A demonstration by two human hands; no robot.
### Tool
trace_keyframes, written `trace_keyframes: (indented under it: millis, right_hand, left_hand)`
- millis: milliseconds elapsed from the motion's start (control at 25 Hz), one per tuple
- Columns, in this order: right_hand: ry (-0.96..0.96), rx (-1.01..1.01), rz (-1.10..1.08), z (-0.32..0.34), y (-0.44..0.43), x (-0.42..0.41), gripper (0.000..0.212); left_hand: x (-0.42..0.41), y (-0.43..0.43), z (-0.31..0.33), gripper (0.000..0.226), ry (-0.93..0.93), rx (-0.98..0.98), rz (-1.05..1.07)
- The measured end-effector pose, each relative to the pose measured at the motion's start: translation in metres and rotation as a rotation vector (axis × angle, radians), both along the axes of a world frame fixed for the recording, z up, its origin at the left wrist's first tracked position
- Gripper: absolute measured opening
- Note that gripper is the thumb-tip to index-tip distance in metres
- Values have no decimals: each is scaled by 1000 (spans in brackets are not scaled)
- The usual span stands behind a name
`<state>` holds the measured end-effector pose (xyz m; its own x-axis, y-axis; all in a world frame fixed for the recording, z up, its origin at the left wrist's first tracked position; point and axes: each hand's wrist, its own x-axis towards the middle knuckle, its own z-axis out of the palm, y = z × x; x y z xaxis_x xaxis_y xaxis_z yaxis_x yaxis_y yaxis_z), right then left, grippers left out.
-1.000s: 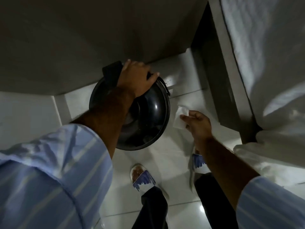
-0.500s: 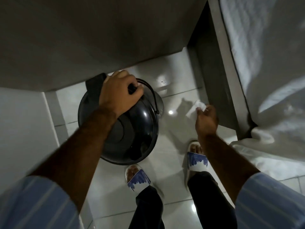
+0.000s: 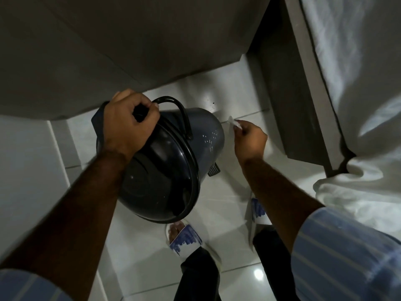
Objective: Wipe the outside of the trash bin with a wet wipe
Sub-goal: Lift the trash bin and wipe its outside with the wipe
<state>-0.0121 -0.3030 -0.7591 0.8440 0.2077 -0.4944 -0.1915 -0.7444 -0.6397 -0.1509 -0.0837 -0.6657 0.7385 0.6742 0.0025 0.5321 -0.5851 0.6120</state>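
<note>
Glossy white tiled floor bears two slippered feet

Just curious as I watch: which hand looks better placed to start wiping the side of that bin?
The right hand. It already pinches the wet wipe just beside the trash bin wall. The left hand is busy gripping the handle, holding the bin tilted.

The bin is tilted, and the cabinet is close behind it on the far side. On the bin's right there is open floor up to the dark bed base. Two feet stand on the near floor.
</note>
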Motion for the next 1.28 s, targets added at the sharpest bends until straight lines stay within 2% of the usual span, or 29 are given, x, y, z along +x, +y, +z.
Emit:
trace_keyframes:
  millis: [120,200,280,360,480,560,640,720,800,880,920,1000,1080,1160,1200,1280]
  right_hand:
    - [66,-55,16,-17,14,-5,26]
    - [146,-46,78,-19,20,-13,35]
    - [318,117,-1,-9,25,-28,51]
    - [414,356,-64,8,24,-51,55]
    - [289,532,220,33,12,-89,63]
    - [188,566,406,35,4,-104,61]
    - [128,561,474,22,6,-95,57]
    - [183,471,337,7,19,-75,52]
    - [341,376,107,-3,36,-50,51]
    - [421,308,22,-8,49,-36,56]
    - [436,330,20,-7,52,-36,58]
    - [480,496,65,6,50,-52,56]
    - [384,645,272,28,36,-83,44]
    - [130,685,535,36,10,-110,47]
    - [49,662,587,29,-2,-118,50]
    - [97,548,420,13,-11,-117,53]
  left_hand:
    - [-8,2,-3,17,-35,2,-5]
    - [-14,0,-5,18,-63,0,8]
    - [-18,0,-6,19,-75,-5,54]
    - [-24,3,-6,19,-70,-27,118]
    - [-33,10,-5,15,-61,-76,193]
    - [-38,13,-5,14,-55,-104,222]
    - [-40,14,-5,15,-53,-111,230]
    - [-42,13,-6,14,-58,-102,218]
    - [-41,12,-7,11,-69,-87,198]
    - [-40,13,-7,16,-99,-91,185]
    - [-41,14,-8,19,-121,-98,183]
    - [-45,18,-10,15,-175,-112,202]
    - [-50,21,-12,15,-195,-119,216]
    - [-52,22,-13,26,-193,-116,218]
    - [-53,22,-13,29,-192,-119,221]
    - [-55,21,-14,31,-202,-125,234]
